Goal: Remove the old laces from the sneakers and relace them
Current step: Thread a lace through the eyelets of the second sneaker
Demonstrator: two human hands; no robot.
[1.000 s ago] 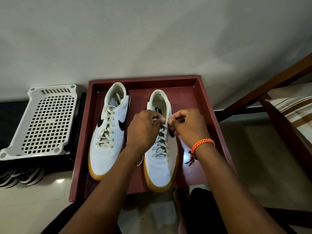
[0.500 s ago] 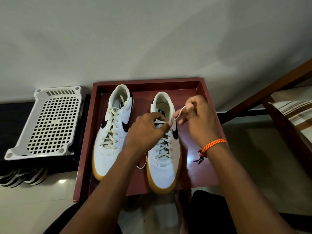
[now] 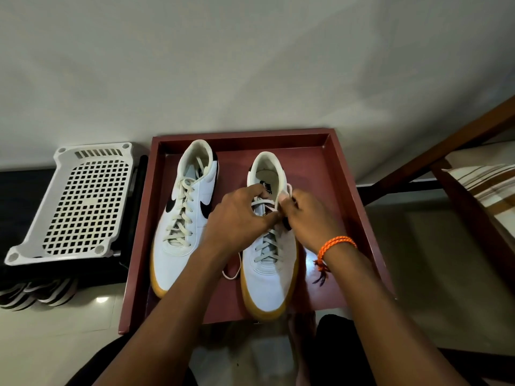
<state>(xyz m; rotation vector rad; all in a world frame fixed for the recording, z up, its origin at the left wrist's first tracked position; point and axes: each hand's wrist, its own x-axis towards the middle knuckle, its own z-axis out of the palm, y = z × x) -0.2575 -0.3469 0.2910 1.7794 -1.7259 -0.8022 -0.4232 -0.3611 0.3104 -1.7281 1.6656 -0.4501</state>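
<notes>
Two white sneakers with gum soles stand side by side in a dark red tray (image 3: 345, 174), toes toward me. The left sneaker (image 3: 178, 224) is laced to the top. Both hands work over the upper eyelets of the right sneaker (image 3: 267, 274). My left hand (image 3: 239, 218) curls over the shoe's left side and holds the lace there. My right hand (image 3: 309, 218), with an orange wrist band, pinches the pale lace (image 3: 281, 199) at the top right eyelet. A loose lace end (image 3: 232, 271) loops onto the tray between the shoes.
A white perforated plastic rack (image 3: 83, 201) lies to the left of the tray, with striped shoes (image 3: 33, 293) under it. A dark wooden frame (image 3: 446, 151) and a striped cushion (image 3: 490, 188) stand at the right. A pale wall rises behind the tray.
My right hand, which had pulled the lace up and to the right, has come back down to the top right eyelet. My left hand stays on the shoe.
</notes>
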